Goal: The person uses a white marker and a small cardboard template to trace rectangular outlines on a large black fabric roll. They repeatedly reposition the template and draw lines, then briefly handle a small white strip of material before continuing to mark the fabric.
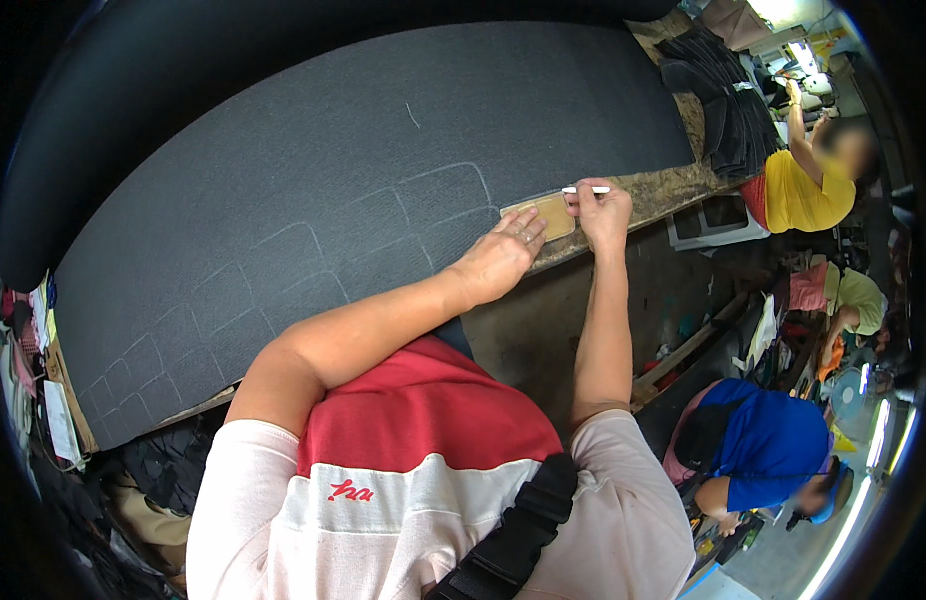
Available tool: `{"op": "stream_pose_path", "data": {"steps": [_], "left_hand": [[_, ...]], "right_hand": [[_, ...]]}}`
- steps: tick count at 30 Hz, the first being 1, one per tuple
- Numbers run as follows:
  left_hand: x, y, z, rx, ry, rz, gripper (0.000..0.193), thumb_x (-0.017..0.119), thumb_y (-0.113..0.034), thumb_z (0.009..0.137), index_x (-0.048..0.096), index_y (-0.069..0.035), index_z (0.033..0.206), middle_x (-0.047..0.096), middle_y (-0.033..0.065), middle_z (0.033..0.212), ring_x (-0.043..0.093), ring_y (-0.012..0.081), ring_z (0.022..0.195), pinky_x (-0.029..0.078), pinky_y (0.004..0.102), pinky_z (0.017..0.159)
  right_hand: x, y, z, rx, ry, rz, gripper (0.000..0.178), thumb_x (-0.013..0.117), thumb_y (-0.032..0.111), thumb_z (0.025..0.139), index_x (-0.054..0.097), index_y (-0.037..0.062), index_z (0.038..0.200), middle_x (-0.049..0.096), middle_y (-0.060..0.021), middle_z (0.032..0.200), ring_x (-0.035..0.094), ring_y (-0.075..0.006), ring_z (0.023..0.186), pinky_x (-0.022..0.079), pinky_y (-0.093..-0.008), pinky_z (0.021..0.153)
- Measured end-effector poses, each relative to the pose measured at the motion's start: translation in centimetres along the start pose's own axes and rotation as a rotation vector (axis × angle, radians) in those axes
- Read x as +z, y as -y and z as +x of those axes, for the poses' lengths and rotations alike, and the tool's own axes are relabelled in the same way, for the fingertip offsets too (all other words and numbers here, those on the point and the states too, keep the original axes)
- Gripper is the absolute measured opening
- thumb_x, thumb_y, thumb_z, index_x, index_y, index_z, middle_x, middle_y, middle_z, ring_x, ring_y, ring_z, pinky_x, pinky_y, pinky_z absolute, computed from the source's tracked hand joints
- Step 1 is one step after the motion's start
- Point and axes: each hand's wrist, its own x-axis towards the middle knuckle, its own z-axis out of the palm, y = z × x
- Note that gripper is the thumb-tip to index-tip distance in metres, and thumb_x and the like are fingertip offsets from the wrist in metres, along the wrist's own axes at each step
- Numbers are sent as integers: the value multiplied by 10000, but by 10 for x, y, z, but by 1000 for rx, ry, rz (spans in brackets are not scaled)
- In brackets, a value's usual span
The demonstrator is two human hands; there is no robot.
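Dark grey fabric (543, 110) is spread over a long table, with rows of pale outlined shapes drawn along its near side. At the fabric's near right edge lies a tan, flat template (556, 214) with rounded corners. My left hand (505, 252) rests on the template's left part with its fingers stretched out, a ring on one of them. Pinched in the fingers of my right hand (603, 212) is a white marking pen (589, 190), held nearly level at the template's upper right corner. Whether its tip touches the fabric, I cannot tell.
Stacked dark cut pieces (733, 100) lie at the table's far right end. Worn brown tabletop (668, 185) shows along the near edge. Several people sit at work to the right, one in a yellow shirt (808, 190), another in a blue shirt (773, 440). Dark scraps (168, 465) lie below left.
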Motion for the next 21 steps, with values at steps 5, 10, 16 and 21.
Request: {"op": "stream_pose_path", "data": {"steps": [5, 10, 16, 21], "left_hand": [[1, -1, -2, 3, 4, 12, 426, 511, -15, 746, 562, 65, 1162, 491, 201, 1306, 397, 335, 1284, 311, 428, 1083], [-12, 1, 7, -19, 107, -11, 440, 533, 5, 718, 566, 61, 1153, 492, 189, 1309, 400, 334, 1280, 311, 407, 1084], [-39, 49, 21, -51, -8, -93, 386, 518, 59, 733, 609, 28, 1107, 547, 175, 1247, 448, 320, 1240, 355, 382, 1058], [-30, 53, 15, -8, -79, -58, 400, 506, 64, 747, 592, 39, 1136, 540, 185, 1252, 443, 322, 1244, 349, 394, 1059]], "right_hand": [[-6, 10, -27, -297, -48, -395, 174, 612, 111, 782, 660, -54, 802, 629, -139, 613, 605, -157, 527, 465, -293, 523], [-35, 28, -67, -96, 176, -506, 154, 624, 91, 770, 649, -61, 755, 621, -66, 581, 605, -102, 568, 463, -253, 526], [-19, 41, -52, -35, 27, 142, 184, 600, 94, 881, 616, -89, 890, 650, -110, 742, 636, -129, 661, 519, -220, 601], [18, 45, -21, -121, 107, 134, 191, 641, 103, 862, 623, -83, 902, 662, -119, 781, 654, -147, 701, 521, -229, 632]]}}
